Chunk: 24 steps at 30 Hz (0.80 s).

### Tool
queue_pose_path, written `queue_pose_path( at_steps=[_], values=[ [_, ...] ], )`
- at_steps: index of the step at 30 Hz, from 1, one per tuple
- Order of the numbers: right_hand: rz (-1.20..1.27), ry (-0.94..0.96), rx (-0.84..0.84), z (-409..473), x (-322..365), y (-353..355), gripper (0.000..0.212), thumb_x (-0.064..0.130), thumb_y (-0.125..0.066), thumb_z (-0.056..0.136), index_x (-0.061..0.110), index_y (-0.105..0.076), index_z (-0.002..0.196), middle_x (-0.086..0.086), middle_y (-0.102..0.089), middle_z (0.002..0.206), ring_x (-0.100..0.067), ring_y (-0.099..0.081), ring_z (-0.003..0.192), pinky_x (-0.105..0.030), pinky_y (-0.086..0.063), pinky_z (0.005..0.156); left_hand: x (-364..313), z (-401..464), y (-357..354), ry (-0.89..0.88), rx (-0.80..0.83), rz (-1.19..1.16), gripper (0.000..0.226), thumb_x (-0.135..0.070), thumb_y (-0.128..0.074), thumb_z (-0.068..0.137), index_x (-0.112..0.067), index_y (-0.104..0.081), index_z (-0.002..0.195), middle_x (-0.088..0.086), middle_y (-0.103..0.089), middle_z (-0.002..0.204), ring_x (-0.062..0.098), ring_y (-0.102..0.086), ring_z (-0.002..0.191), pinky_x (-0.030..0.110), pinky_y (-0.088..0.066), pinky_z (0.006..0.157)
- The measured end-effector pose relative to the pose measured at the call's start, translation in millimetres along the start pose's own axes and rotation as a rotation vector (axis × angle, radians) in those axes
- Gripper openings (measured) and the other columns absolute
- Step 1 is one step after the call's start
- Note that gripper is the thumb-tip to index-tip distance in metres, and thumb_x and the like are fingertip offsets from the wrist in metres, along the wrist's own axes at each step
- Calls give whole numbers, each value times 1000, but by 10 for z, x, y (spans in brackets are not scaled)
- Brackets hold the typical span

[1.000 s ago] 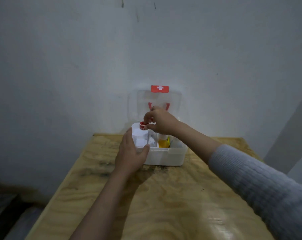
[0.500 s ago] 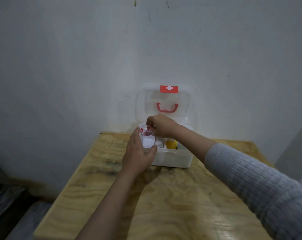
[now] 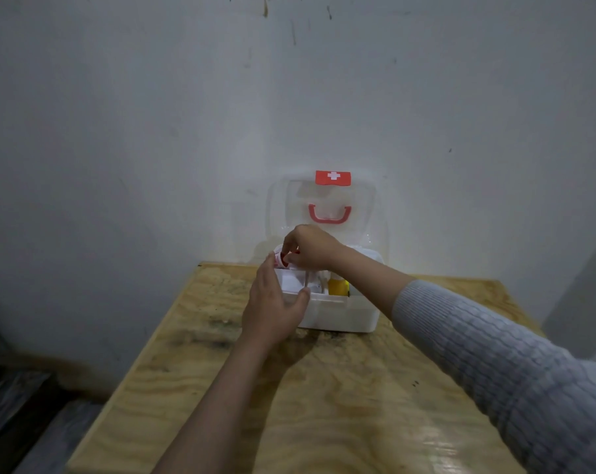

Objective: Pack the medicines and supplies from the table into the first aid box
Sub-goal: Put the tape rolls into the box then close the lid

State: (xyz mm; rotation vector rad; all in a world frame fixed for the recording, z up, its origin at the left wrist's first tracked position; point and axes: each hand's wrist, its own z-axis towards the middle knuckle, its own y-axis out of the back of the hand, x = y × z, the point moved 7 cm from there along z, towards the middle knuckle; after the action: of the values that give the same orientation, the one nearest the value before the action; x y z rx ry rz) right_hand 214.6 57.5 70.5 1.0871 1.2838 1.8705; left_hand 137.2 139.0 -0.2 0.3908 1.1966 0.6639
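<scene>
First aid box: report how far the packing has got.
Done: the box stands open on the table with a yellow item and white items already in its compartments. In hand: the right hand pinches a small red and white item over the back left corner while the left hand grips the front left rim. Left: drop that item and shut the lid; no loose supplies show on the table.
</scene>
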Motion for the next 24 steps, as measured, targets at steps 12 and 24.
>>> queue_pose_path(
  at_steps=[12, 24],
  values=[
    [120, -53, 35, 63, -53, -15, 17, 18, -74, 74, 5, -73, 86, -8, -74, 89, -20, -66, 78, -41, -58, 75, 32, 0, -6, 37, 18, -27, 90, -53, -59, 81, -32, -2, 148, -5, -16, 159, 22, -27, 141, 40, -41, 99],
    [137, -11, 14, 23, 6, 12, 18, 15, -71, 78, 3, -68, 90, -13, -71, 93, -23, -64, 79, -36, -57, 74, -6, 5, 2, 39, 64, -21, 88, -53, -56, 84, -30, -1, 149, -5, -12, 160, 21, -22, 144, 41, -37, 103]
  ],
)
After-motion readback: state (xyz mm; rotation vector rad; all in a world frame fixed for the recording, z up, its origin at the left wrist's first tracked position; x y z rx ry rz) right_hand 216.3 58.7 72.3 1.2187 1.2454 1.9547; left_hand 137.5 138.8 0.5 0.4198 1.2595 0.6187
